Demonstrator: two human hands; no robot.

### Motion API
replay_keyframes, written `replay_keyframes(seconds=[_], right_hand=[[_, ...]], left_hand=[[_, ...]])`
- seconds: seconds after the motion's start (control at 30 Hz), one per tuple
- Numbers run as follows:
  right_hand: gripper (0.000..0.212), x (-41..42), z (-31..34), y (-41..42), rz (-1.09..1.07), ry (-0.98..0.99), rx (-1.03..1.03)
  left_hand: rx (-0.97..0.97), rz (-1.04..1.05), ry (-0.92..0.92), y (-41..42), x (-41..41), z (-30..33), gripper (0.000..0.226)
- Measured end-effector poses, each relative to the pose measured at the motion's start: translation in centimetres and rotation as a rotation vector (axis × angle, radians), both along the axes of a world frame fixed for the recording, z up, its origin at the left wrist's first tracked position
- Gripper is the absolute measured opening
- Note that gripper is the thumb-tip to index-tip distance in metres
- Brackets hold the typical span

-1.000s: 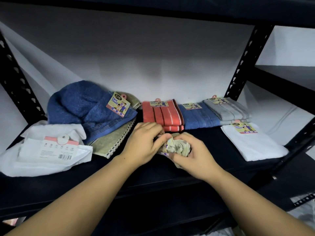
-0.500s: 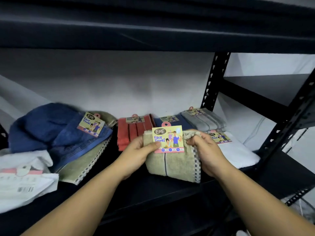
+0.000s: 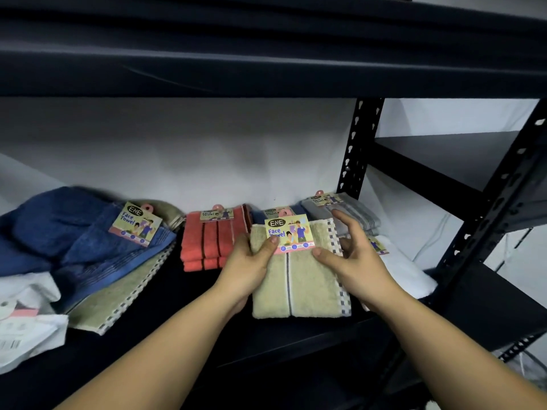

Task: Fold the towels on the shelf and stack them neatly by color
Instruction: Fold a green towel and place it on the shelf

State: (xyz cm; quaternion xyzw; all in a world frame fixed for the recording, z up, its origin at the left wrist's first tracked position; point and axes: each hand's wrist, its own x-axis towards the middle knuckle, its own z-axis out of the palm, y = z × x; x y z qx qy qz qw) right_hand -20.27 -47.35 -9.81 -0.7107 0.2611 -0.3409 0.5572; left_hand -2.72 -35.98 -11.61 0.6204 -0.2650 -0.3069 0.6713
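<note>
Hands meet on a folded beige face towel (image 3: 299, 279) at the near edge of the black shelf (image 3: 177, 335). The left hand (image 3: 251, 261) grips its left edge, thumb on the label (marked "ENE Face Towel"). The right hand (image 3: 355, 255) touches the right edge, fingers spread loosely. Folded red towels (image 3: 207, 241) lie behind.

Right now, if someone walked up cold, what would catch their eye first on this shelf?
Probably the folded beige towel at centre front, its bright face-towel tag up, held between the left hand and right hand. Next, the coral striped stack just behind on the left. Then the unfolded blue towel heaped at far left.
</note>
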Motion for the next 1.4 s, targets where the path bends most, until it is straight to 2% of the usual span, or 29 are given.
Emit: replay_keyframes(seconds=[0.1, 0.17, 0.27, 0.4, 0.47, 0.57, 0.63, 0.7, 0.77, 0.8, 0.87, 0.97, 1.1, 1.4], right_hand=[[0.061, -0.8, -0.1, -1.7, -0.105, 0.145, -0.085], [0.054, -1.0, -0.3, -3.1, -0.141, 0.186, 0.016], [0.053, -0.9, -0.4, -4.9, -0.153, 0.277, 0.116], [0.050, -0.7, -0.8, -6.2, -0.112, 0.390, -0.007], [0.048, -0.6, -1.1, -6.3, -0.085, 0.455, -0.147], [0.044, -0.7, -2.4, -6.5, -0.047, 0.478, -0.266], [0.034, -1.1, -3.4, -6.8, -0.127, 0.484, -0.352], [0.031, -1.7, -4.1, -7.1, -0.298, 0.571, -0.503], [0.043, -2.2, -4.6, -7.2, -0.424, 0.751, -0.581], [0.050, -2.4, -4.8, -7.3, -0.438, 0.839, -0.586], [0.064, -2.9, -5.2, -7.5, -0.376, 0.960, -0.553], [0.087, -3.1, -5.4, -8.0, -0.259, 0.966, -0.490], [0.118, -3.2, -5.1, -8.9, -0.211, 0.922, -0.457], [0.111, -2.7, -5.1, -8.7, -0.127, 1.042, -0.494]], left_hand=[[0.160, -0.089, 0.135, -0.5, 0.0, 0.6, 0.023], [0.218, -0.163, 0.199, -0.5, 0.1, 1.0, 0.023], [0.270, -0.214, 0.173, -0.9, 0.5, 1.1, 0.025], [0.318, -0.178, 0.080, -1.2, 0.8, 0.5, 0.030], [0.378, -0.135, -0.077, -1.1, 0.7, -0.3, 0.040], [0.483, -0.089, -0.499, -0.8, 0.9, -1.8, 0.052], [0.505, -0.022, -0.787, -0.6, 0.9, -2.5, 0.055], [0.430, 0.034, -0.971, -0.6, 0.7, -2.9, 0.046], [0.310, 0.020, -1.106, -0.5, -0.1, -3.0, 0.038], [0.275, -0.028, -1.149, -0.5, -0.5, -2.9, 0.042], [0.292, -0.196, -1.202, -0.7, -1.4, -2.5, 0.065], [0.482, -0.473, -1.301, -1.6, -2.3, -2.3, 0.081], [0.616, -0.631, -1.320, -2.2, -2.8, -2.8, 0.078], [0.670, -0.730, -1.386, -2.8, -2.4, -2.7, 0.077]])
